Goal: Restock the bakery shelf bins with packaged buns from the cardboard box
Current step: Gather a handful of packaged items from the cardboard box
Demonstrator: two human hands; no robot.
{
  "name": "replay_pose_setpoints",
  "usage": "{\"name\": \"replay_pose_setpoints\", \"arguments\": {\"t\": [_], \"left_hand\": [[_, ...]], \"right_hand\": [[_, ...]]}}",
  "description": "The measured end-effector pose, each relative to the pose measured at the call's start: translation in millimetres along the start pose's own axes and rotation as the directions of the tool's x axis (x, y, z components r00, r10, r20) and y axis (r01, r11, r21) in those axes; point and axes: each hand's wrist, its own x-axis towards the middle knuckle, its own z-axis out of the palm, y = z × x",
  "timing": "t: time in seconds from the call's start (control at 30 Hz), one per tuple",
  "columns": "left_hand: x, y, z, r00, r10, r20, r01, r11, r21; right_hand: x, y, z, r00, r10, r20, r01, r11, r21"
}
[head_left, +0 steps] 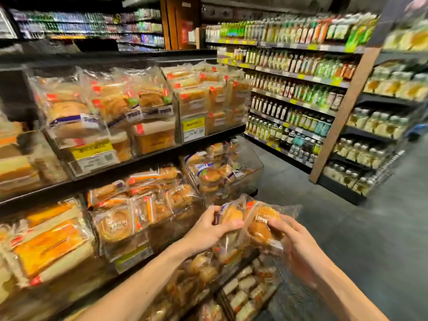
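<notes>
Two clear packets of buns are held side by side in front of the bakery shelf. My left hand (209,230) grips the left bun packet (230,215), thumb across its front. My right hand (293,237) pinches the right bun packet (261,222) from its right side. Both packets hang just right of the middle-shelf clear bin (129,249) that holds round pastries. A further bin (249,169) of buns stands behind the packets. The cardboard box is not in view.
Upper shelf bins (92,156) hold bread and buns with yellow price tags. Lower bins (245,288) hold sandwiches and buns below my hands. Across the grey aisle floor (347,228), shelves of bottles (289,93) stand at the right.
</notes>
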Motion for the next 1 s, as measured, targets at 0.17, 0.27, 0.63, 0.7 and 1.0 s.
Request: {"name": "replay_pose_setpoints", "arguments": {"t": [0.17,0.27,0.63,0.7,1.0], "left_hand": [[81.4,20.9,20.2,0.996,-0.027,0.086,0.048,0.967,-0.250],[147.5,44.1,27.5,0.982,-0.124,0.144,0.180,0.849,-0.497],[293.9,82.2,13.7,0.923,0.159,-0.349,-0.124,0.985,0.120],[313.1,76.9,17.9,0.918,0.206,-0.339,-0.146,0.970,0.195],[329.9,58.3,38.2,0.952,0.203,-0.227,0.060,0.608,0.792]], "right_hand": [[66.3,-34.3,-33.2,1.000,0.024,0.013,-0.025,0.998,0.055],[135.9,-68.0,-62.4,0.998,0.047,0.033,-0.048,0.999,0.018],[256.0,-122.3,-109.4,0.990,0.090,0.108,-0.097,0.993,0.064],[281.9,-129.3,-116.0,0.985,0.106,0.133,-0.114,0.992,0.052],[362.4,-146.5,-134.7,0.913,0.222,0.342,-0.228,0.973,-0.023]]}}
